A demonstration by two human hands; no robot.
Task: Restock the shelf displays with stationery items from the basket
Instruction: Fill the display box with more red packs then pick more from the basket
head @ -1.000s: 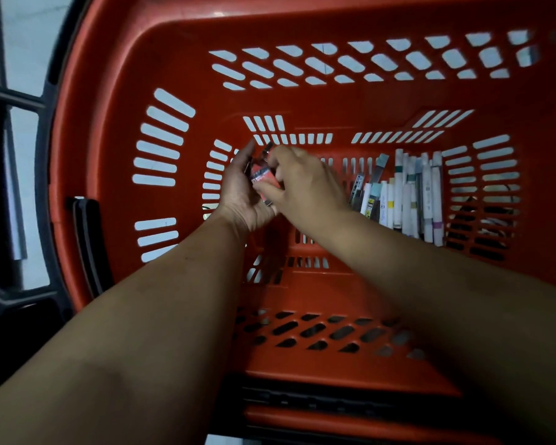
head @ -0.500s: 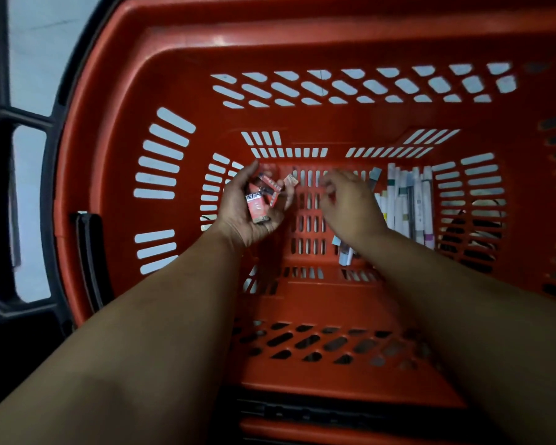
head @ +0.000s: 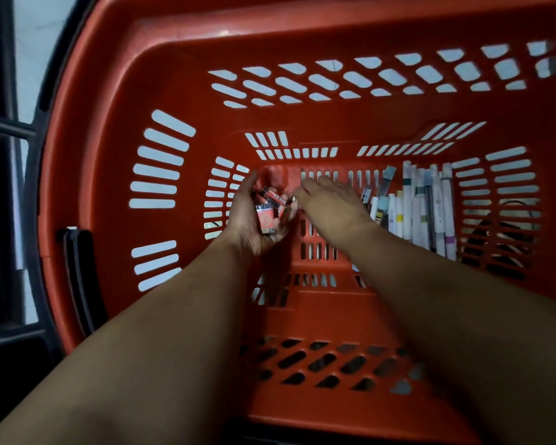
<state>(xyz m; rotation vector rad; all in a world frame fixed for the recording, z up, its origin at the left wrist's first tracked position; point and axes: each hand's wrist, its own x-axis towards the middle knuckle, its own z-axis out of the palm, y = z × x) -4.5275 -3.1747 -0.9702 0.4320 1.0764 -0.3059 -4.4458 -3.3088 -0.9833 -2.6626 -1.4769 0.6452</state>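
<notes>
Both my arms reach down into a deep red plastic basket (head: 116,194). My left hand (head: 249,224) lies palm up near the basket floor and cups several small red-and-white packets (head: 267,213), fingers curled round them. My right hand (head: 329,203) is just to the right of it, palm down, its fingertips at the packets; what they pinch is hidden. Several white markers and pens (head: 424,207) lie in a row on the basket floor to the right.
The basket walls are slotted and rise high on all sides. A black handle bracket (head: 77,277) sits on the left rim. A dark frame (head: 0,130) and pale floor show at the far left.
My right hand was at the packets, went right to the pens, and has come back to my left hand. My left hand stays cupped round the packets.
</notes>
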